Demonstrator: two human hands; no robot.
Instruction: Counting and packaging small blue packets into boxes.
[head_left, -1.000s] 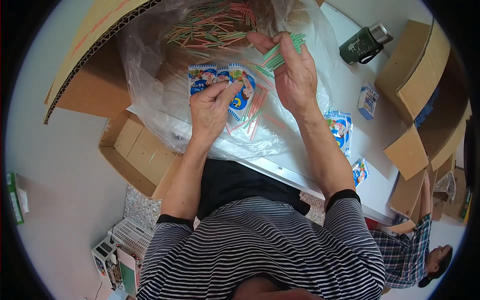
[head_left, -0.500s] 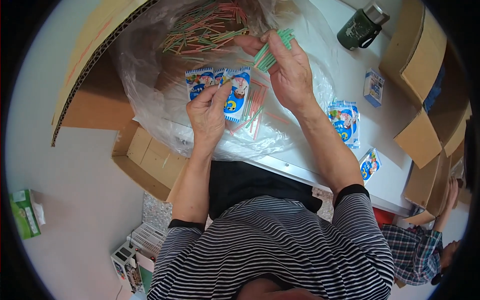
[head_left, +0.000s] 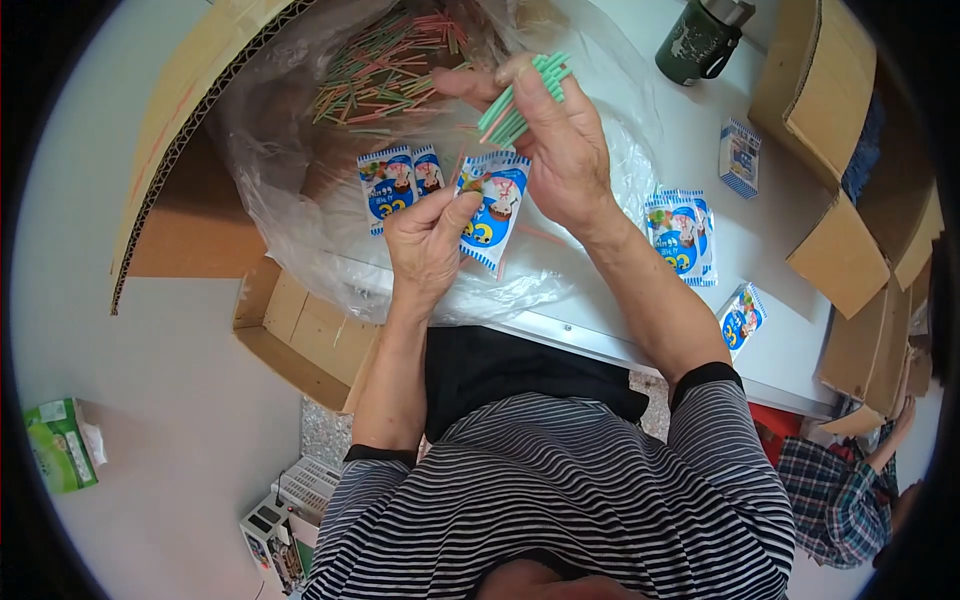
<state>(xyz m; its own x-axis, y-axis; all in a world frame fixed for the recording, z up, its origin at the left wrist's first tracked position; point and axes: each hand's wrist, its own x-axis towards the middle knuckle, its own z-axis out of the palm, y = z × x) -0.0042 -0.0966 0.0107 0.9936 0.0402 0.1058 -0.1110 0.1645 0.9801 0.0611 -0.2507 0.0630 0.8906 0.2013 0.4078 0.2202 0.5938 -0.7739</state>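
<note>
My left hand (head_left: pixel 428 245) pinches a blue and white packet (head_left: pixel 495 210) by its left edge. In my right hand (head_left: pixel 565 150) is a bundle of thin green sticks (head_left: pixel 522 100), held slantwise between thumb and fingers. The packet's top edge lies just below the bundle. Two similar packets (head_left: pixel 388 188) rest on the clear plastic bag (head_left: pixel 300 240), left of my left hand. Farther back, many loose pink and green sticks (head_left: pixel 390 75) are heaped on the plastic.
A stack of packets (head_left: pixel 680 235) and a single packet (head_left: pixel 742 318) lie on the white table (head_left: pixel 620 335) at right. Beyond stand a small box-shaped packet (head_left: pixel 740 158), a dark green flask (head_left: pixel 700 42) and cardboard boxes (head_left: pixel 845 220). Another person (head_left: pixel 835 490) is at far right.
My left hand has moved the packet right and tilted it, clear of the other two, over the loose sticks near me. My right hand has shifted slightly left with the bundle.
</note>
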